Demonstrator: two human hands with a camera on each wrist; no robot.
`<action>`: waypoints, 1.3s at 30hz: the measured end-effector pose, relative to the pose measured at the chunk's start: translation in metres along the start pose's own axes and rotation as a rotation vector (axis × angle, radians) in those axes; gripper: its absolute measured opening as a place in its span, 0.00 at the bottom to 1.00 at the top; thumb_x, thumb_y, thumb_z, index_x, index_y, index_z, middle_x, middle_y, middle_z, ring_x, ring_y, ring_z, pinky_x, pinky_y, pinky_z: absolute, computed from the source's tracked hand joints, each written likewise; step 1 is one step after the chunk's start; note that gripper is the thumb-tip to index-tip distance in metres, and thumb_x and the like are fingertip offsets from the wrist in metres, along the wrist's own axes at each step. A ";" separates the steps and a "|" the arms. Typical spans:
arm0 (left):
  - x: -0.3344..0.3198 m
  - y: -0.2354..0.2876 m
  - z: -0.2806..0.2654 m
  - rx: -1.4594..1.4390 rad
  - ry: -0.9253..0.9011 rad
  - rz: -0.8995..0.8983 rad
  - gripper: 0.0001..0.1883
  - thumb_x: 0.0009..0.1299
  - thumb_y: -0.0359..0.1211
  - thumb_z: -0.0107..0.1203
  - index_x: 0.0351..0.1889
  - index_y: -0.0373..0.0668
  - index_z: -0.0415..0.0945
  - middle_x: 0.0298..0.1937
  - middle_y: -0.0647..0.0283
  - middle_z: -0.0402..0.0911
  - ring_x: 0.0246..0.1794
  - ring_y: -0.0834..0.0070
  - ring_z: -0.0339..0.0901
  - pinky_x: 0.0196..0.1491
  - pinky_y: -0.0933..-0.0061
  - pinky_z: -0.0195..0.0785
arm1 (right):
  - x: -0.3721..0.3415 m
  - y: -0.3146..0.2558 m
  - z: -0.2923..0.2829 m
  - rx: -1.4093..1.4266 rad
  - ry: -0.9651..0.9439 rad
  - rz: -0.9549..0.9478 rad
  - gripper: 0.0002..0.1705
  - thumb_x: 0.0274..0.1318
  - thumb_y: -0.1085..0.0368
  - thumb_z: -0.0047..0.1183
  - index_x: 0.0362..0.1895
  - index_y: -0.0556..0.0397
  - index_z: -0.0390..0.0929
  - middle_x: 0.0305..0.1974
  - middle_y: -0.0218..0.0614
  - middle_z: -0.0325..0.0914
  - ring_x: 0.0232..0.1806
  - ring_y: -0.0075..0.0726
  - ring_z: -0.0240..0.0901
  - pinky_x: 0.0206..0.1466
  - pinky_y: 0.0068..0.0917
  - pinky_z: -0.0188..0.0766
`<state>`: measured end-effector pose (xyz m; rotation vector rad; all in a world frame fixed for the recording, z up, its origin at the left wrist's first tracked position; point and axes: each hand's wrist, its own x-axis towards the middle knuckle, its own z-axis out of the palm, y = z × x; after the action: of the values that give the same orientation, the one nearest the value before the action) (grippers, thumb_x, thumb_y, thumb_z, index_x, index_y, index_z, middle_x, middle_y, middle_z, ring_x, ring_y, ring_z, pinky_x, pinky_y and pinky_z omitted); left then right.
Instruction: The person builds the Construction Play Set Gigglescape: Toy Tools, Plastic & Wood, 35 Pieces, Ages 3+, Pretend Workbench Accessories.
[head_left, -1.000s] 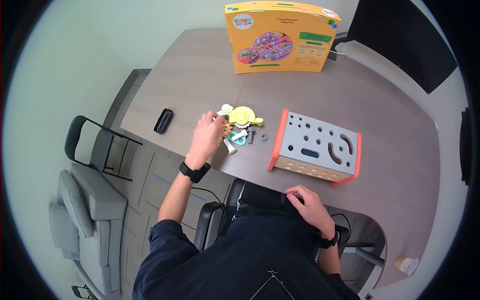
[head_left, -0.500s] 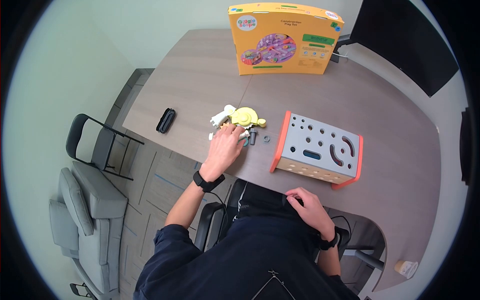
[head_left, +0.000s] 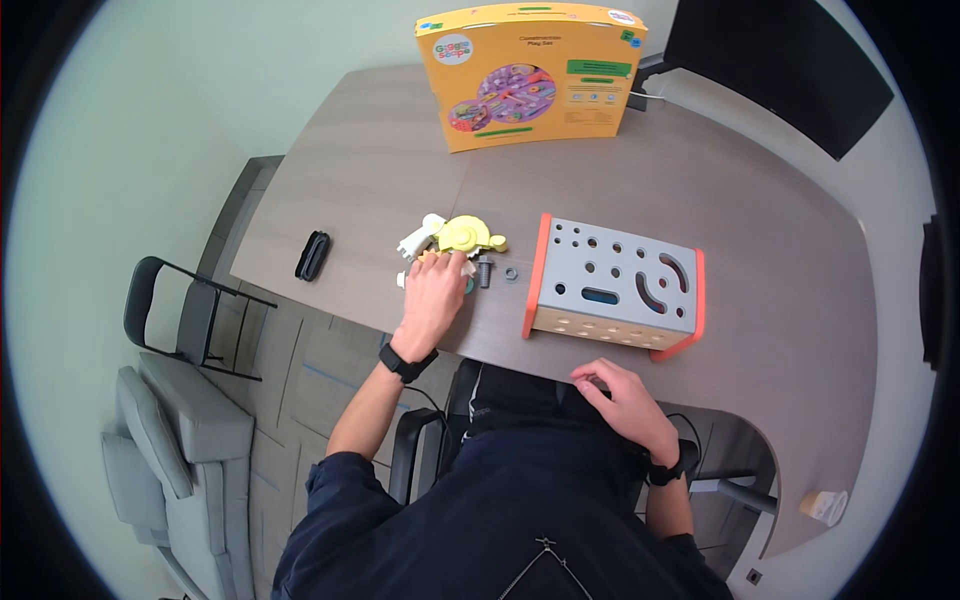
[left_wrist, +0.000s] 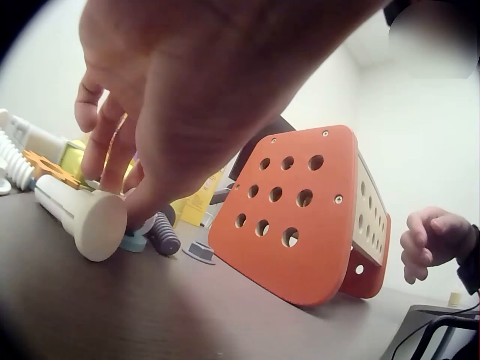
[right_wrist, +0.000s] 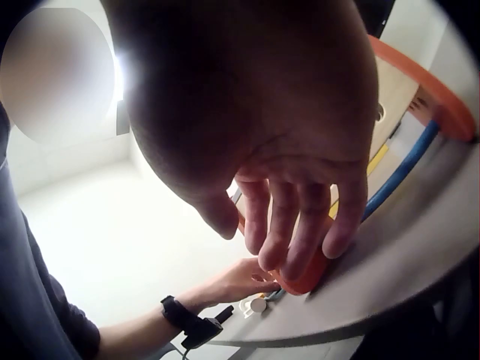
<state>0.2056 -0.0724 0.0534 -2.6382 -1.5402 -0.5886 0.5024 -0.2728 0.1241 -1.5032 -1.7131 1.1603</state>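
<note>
My left hand (head_left: 432,300) reaches down over a cluster of toy parts, fingers bent among them. In the left wrist view a white toy bolt (left_wrist: 100,225) lies on its side, its broad head near my thumb. The fingertips are partly hidden there, and I cannot tell whether they pinch a part. Around them are a yellow toy saw (head_left: 465,233), a white jointed piece (head_left: 418,238), an orange gear (left_wrist: 49,166), a turquoise piece (head_left: 470,286) and a grey bolt (head_left: 485,272). Over my lap rests my right hand (head_left: 635,405), fingers loosely curled and holding nothing.
Right of the parts lie a grey nut (head_left: 511,273) and a grey toy workbench (head_left: 572,262) with orange ends and holes. A yellow box (head_left: 585,50) stands behind, beside a monitor (head_left: 780,70). A black case (head_left: 313,256) is at left, a cup (head_left: 823,506) at far right.
My left hand has come from the upper left of the parts down onto their near side. One white bolt's end now shows left of the hand. The right hand stays on my lap.
</note>
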 end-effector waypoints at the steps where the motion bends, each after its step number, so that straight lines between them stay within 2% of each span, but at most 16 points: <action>1: 0.004 0.009 -0.021 -0.035 0.034 0.004 0.16 0.69 0.31 0.69 0.53 0.40 0.79 0.43 0.56 0.87 0.47 0.60 0.84 0.52 0.56 0.75 | -0.002 -0.005 -0.007 -0.011 0.012 -0.016 0.14 0.77 0.61 0.54 0.54 0.59 0.81 0.45 0.44 0.84 0.47 0.47 0.83 0.53 0.38 0.78; 4: 0.016 0.032 -0.058 -0.515 -0.056 -0.274 0.18 0.70 0.29 0.69 0.56 0.38 0.79 0.46 0.56 0.89 0.44 0.62 0.87 0.49 0.61 0.79 | -0.010 -0.016 -0.032 -0.046 0.069 -0.070 0.10 0.76 0.65 0.55 0.52 0.57 0.83 0.45 0.43 0.84 0.45 0.47 0.84 0.51 0.37 0.79; 5: 0.020 0.039 -0.068 -0.650 -0.030 -0.256 0.19 0.73 0.28 0.69 0.59 0.36 0.77 0.49 0.57 0.90 0.44 0.68 0.89 0.45 0.68 0.80 | -0.013 -0.020 -0.044 -0.074 0.114 -0.106 0.09 0.75 0.66 0.55 0.52 0.57 0.83 0.44 0.43 0.84 0.45 0.47 0.84 0.50 0.37 0.79; 8: 0.034 0.095 -0.093 -1.097 0.055 -0.071 0.18 0.74 0.25 0.67 0.60 0.36 0.76 0.48 0.59 0.90 0.46 0.73 0.89 0.48 0.72 0.81 | -0.022 -0.033 -0.084 -0.268 0.270 -0.251 0.07 0.73 0.70 0.56 0.50 0.56 0.84 0.41 0.41 0.84 0.43 0.48 0.84 0.49 0.38 0.79; 9: 0.039 0.114 -0.095 -1.152 0.014 -0.013 0.19 0.74 0.26 0.67 0.61 0.37 0.75 0.49 0.58 0.90 0.46 0.72 0.89 0.49 0.70 0.81 | -0.026 -0.043 -0.097 -0.277 0.279 -0.199 0.07 0.72 0.72 0.56 0.49 0.57 0.84 0.44 0.42 0.84 0.46 0.48 0.84 0.51 0.38 0.79; 10: 0.045 0.135 -0.096 -1.183 -0.046 0.053 0.21 0.75 0.26 0.67 0.63 0.37 0.73 0.49 0.57 0.90 0.46 0.71 0.89 0.49 0.69 0.82 | -0.028 -0.050 -0.107 -0.319 0.328 -0.234 0.08 0.72 0.72 0.55 0.50 0.57 0.84 0.46 0.42 0.84 0.47 0.49 0.84 0.52 0.38 0.79; 12: 0.058 0.175 -0.092 -1.203 -0.159 0.169 0.24 0.75 0.27 0.67 0.66 0.37 0.70 0.49 0.55 0.90 0.46 0.68 0.89 0.50 0.67 0.83 | -0.025 -0.063 -0.123 -0.405 0.424 -0.315 0.09 0.72 0.74 0.54 0.51 0.57 0.84 0.50 0.43 0.83 0.50 0.50 0.84 0.54 0.39 0.79; 15: 0.076 0.215 -0.079 -1.198 -0.261 0.286 0.27 0.76 0.28 0.66 0.69 0.37 0.67 0.49 0.53 0.90 0.46 0.63 0.90 0.50 0.63 0.83 | -0.022 -0.069 -0.144 -0.493 0.404 -0.335 0.13 0.71 0.75 0.53 0.56 0.56 0.85 0.54 0.43 0.82 0.53 0.52 0.82 0.56 0.41 0.79; 18: 0.087 0.235 -0.065 -1.209 -0.371 0.300 0.27 0.76 0.28 0.65 0.70 0.37 0.66 0.47 0.52 0.90 0.45 0.59 0.90 0.50 0.60 0.83 | -0.019 -0.059 -0.154 -0.481 0.338 -0.277 0.16 0.70 0.75 0.54 0.58 0.54 0.85 0.57 0.41 0.81 0.55 0.52 0.81 0.57 0.43 0.79; 27: 0.090 0.244 -0.052 -1.099 -0.387 0.305 0.28 0.74 0.27 0.65 0.70 0.38 0.65 0.46 0.52 0.90 0.44 0.56 0.91 0.49 0.57 0.83 | -0.008 -0.046 -0.166 -0.672 0.165 -0.279 0.20 0.66 0.74 0.56 0.61 0.51 0.82 0.53 0.39 0.80 0.54 0.54 0.78 0.55 0.47 0.77; 35: 0.092 0.246 -0.046 -1.021 -0.350 0.355 0.29 0.74 0.28 0.66 0.70 0.38 0.65 0.46 0.52 0.88 0.43 0.56 0.89 0.49 0.57 0.83 | -0.003 -0.051 -0.173 -0.758 0.078 -0.298 0.11 0.67 0.73 0.55 0.52 0.55 0.81 0.49 0.40 0.80 0.52 0.56 0.78 0.53 0.50 0.76; 39: 0.095 0.240 -0.048 -1.077 -0.397 0.385 0.33 0.73 0.28 0.67 0.73 0.39 0.64 0.49 0.50 0.86 0.48 0.55 0.86 0.53 0.57 0.81 | -0.001 -0.049 -0.171 -0.754 0.112 -0.307 0.07 0.68 0.68 0.58 0.46 0.56 0.79 0.46 0.39 0.78 0.48 0.53 0.77 0.48 0.49 0.74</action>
<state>0.4359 -0.1258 0.1688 -3.8947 -0.7538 -1.1506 0.6266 -0.2333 0.2459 -1.5715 -2.3339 0.2566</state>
